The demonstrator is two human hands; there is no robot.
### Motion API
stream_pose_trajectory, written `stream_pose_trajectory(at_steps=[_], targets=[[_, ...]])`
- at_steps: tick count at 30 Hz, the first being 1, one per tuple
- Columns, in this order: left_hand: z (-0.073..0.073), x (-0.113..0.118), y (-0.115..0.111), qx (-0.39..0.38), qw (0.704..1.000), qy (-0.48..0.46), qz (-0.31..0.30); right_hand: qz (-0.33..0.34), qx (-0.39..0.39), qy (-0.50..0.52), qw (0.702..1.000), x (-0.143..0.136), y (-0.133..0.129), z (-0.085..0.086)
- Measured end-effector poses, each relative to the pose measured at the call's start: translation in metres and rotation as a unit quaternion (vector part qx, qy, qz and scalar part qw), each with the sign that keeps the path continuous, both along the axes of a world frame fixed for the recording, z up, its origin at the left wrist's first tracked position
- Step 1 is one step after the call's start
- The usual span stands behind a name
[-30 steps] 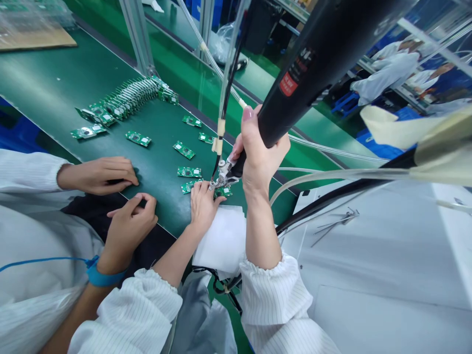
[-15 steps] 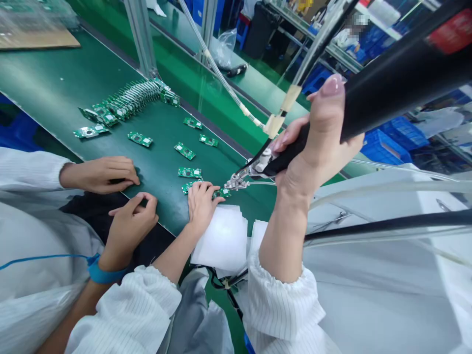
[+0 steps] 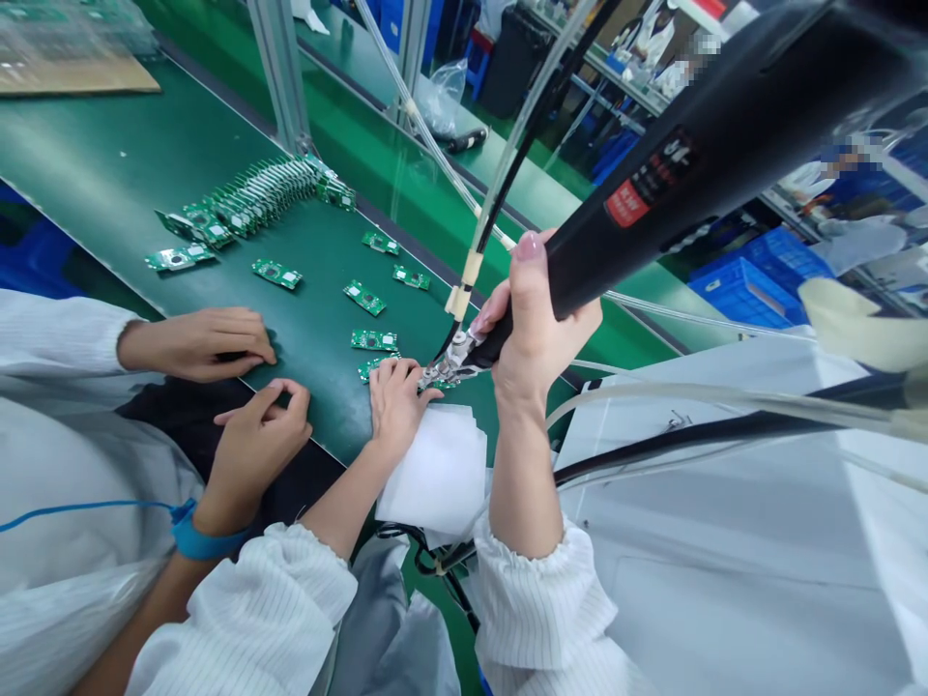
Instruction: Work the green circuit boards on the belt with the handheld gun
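"What does the left hand (image 3: 395, 401) do?"
"It pinches 1 green board (image 3: 450, 384) on the table (image 3: 311, 324), by the metal tip (image 3: 452, 360)."
"And the right hand (image 3: 535, 333)?"
"It grips the black tool (image 3: 696, 164). I think it's working; the board must keep still."
"What's new?"
"The tip has swung left."

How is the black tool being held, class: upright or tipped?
Tipped: in the right hand, the black tool slants, its body rising rightward from the metal end beside the left hand.
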State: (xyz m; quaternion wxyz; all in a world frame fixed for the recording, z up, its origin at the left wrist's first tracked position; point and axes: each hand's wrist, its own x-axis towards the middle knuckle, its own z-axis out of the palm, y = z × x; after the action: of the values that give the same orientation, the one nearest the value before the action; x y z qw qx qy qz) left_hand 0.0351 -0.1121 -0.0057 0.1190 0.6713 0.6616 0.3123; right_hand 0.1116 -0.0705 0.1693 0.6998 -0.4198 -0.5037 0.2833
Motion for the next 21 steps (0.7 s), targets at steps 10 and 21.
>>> stream_pose_trajectory(at_steps=[10,21], targets=[[0.000,0.000,-0.001,0.000,1.000,0.009,-0.002,0.022,0.011,0.018,1.000,0.000,0.000,-0.007],[0.002,-0.001,0.002,-0.022,0.999,0.022,-0.004,0.020,0.000,0.007,1.000,-0.008,0.001,-0.017]])
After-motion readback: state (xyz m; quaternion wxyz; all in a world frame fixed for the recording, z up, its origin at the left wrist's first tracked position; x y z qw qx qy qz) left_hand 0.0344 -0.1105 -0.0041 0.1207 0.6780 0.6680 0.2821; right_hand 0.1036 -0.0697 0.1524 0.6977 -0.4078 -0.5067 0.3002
